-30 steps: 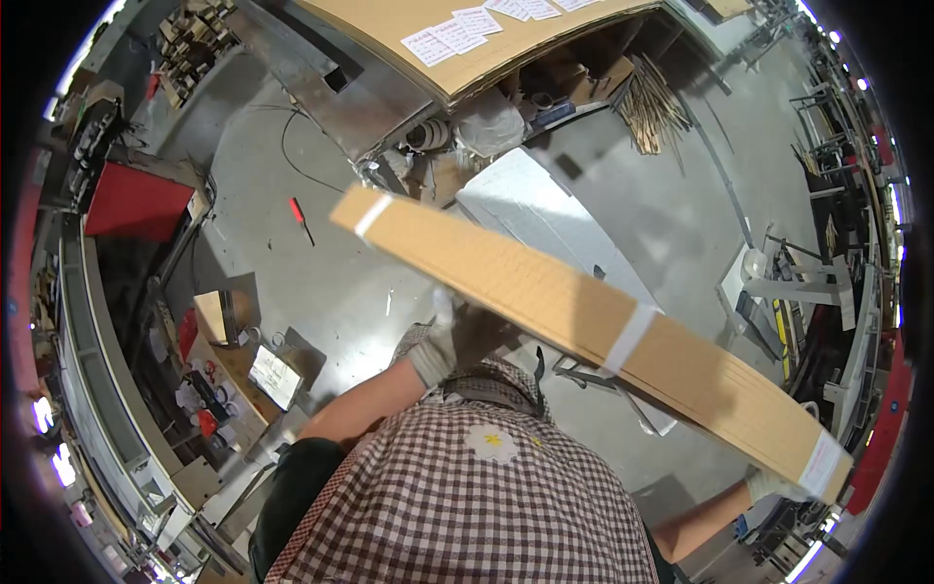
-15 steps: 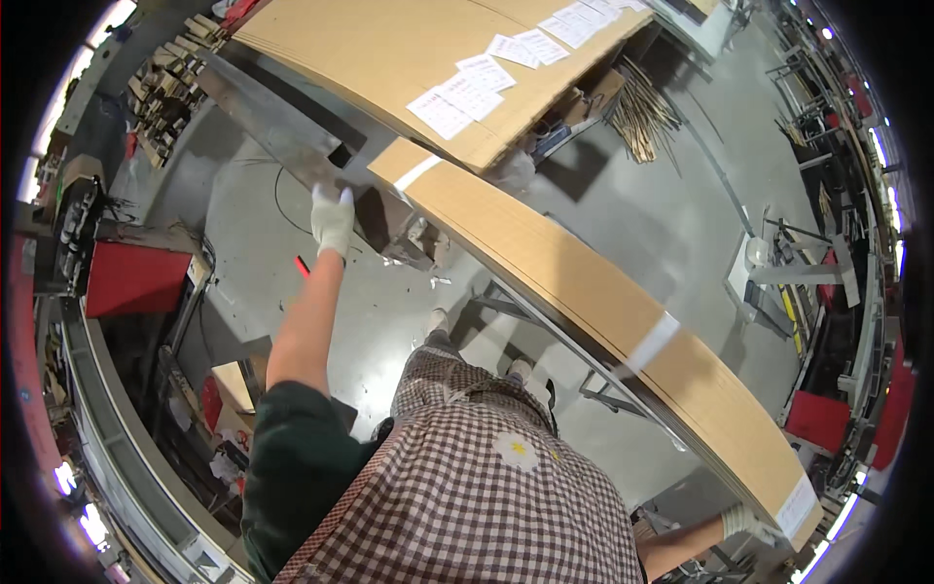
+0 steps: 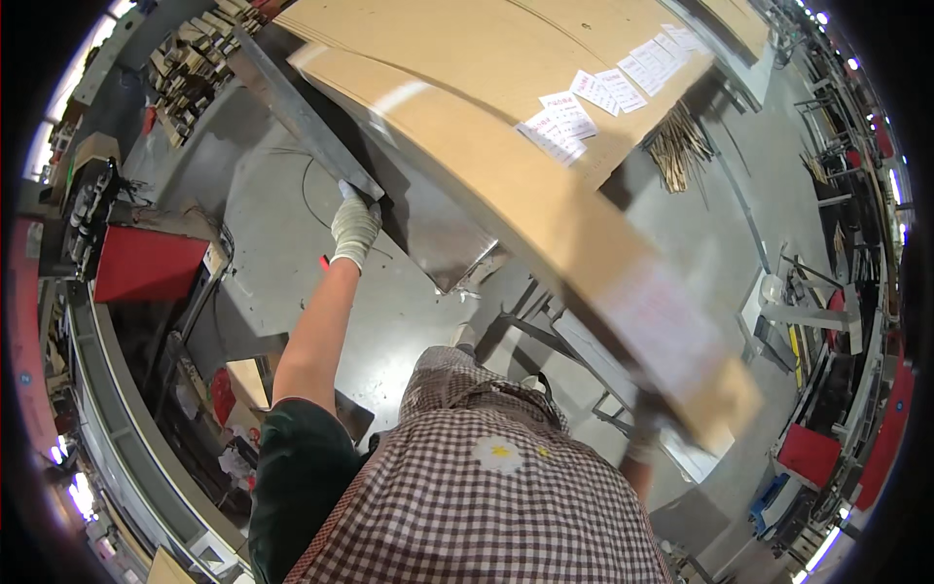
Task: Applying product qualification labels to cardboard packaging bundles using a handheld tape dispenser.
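Observation:
A long cardboard bundle (image 3: 525,185) with white bands lies slantwise from the upper left to the lower right, its near end blurred. My right hand (image 3: 646,428), gloved and smeared by motion, grips this near end from below; its fingers are mostly hidden. Out to the left, my gloved left hand (image 3: 356,230) is closed on the end of a grey metal bar (image 3: 306,122). Just right of that hand is a shiny metal sheet or tray (image 3: 443,238) under the bundle. A large flat cardboard stack (image 3: 496,58) with white paper slips (image 3: 593,102) lies beyond.
A metal stand (image 3: 545,336) is below the bundle. Wood offcuts (image 3: 199,68) are piled at the far left. A red box (image 3: 151,263) stands at the left, and thin sticks (image 3: 678,151) lean beneath the stack's right side. A red bin (image 3: 809,455) is at the right.
The cardboard bundle has moved left and away, its near end swinging in from the lower right with my right hand. My left hand has moved slightly right, at the metal bar's end.

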Action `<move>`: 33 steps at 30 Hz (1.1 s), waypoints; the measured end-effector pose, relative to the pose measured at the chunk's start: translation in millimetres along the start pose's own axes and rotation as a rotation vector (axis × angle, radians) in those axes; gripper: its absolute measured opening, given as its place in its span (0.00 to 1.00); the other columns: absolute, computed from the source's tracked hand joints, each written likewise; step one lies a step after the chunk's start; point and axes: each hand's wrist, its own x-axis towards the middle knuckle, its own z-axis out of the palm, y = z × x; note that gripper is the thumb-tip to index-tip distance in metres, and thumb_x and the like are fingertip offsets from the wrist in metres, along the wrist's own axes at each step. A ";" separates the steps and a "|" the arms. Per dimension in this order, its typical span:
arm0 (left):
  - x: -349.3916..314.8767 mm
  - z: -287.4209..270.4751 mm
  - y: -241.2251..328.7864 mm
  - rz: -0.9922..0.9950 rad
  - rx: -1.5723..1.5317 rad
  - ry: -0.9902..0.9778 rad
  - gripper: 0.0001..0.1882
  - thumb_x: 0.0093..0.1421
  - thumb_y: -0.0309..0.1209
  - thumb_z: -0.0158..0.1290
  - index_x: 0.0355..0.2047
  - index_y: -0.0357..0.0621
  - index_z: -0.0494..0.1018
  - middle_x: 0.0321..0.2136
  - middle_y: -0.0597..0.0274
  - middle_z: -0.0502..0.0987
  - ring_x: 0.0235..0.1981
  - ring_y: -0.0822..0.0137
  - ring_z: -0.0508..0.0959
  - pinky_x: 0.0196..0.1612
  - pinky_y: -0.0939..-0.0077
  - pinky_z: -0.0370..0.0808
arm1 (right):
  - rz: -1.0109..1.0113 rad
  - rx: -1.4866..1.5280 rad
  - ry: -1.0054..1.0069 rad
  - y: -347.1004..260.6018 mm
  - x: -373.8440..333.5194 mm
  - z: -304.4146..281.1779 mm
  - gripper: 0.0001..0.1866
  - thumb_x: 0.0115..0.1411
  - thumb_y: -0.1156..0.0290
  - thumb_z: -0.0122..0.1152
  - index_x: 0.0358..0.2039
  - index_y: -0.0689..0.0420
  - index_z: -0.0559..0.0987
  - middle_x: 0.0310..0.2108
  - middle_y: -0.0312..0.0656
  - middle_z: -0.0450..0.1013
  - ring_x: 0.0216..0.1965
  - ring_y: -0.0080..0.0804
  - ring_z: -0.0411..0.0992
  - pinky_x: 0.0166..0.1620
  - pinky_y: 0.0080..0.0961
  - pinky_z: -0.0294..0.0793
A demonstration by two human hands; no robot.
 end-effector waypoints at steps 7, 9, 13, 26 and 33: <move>-69.3 63.6 29.7 -0.023 -0.924 0.071 0.39 0.60 0.37 0.56 0.63 0.29 0.52 0.52 0.38 0.70 0.54 0.51 0.71 0.55 0.65 0.67 | 0.914 -1.149 -0.189 94.6 114.9 112.5 0.15 0.57 0.75 0.62 0.46 0.60 0.77 0.40 0.38 0.77 0.40 0.23 0.73 0.46 0.21 0.73; -102.9 85.2 47.5 -0.138 -1.155 0.062 0.37 0.63 0.38 0.55 0.64 0.28 0.52 0.60 0.39 0.63 0.61 0.54 0.65 0.62 0.67 0.61 | 0.728 -1.087 -0.082 70.5 111.9 110.2 0.14 0.57 0.77 0.60 0.45 0.61 0.78 0.40 0.39 0.77 0.41 0.24 0.73 0.47 0.22 0.73; -94.2 67.7 88.6 -0.173 -1.028 0.263 0.36 0.65 0.40 0.51 0.64 0.28 0.51 0.60 0.44 0.64 0.61 0.60 0.66 0.63 0.70 0.61 | 0.201 -1.470 -0.090 1.7 127.2 34.7 0.11 0.59 0.79 0.57 0.43 0.62 0.79 0.42 0.42 0.78 0.44 0.27 0.74 0.51 0.26 0.72; -28.5 18.5 171.9 0.683 -0.576 0.407 0.22 0.61 0.33 0.50 0.56 0.48 0.70 0.54 0.52 0.70 0.57 0.50 0.67 0.61 0.60 0.63 | 0.831 -1.708 0.203 -87.6 66.3 -158.6 0.39 0.56 0.36 0.55 0.35 0.69 0.80 0.26 0.45 0.74 0.30 0.34 0.69 0.39 0.34 0.69; -2.8 17.4 193.9 0.983 0.271 0.280 0.27 0.64 0.44 0.45 0.62 0.51 0.63 0.62 0.56 0.63 0.64 0.49 0.58 0.66 0.52 0.51 | 0.635 -1.813 0.251 -55.8 124.6 -91.2 0.23 0.62 0.53 0.58 0.36 0.65 0.80 0.27 0.36 0.75 0.30 0.22 0.67 0.35 0.24 0.68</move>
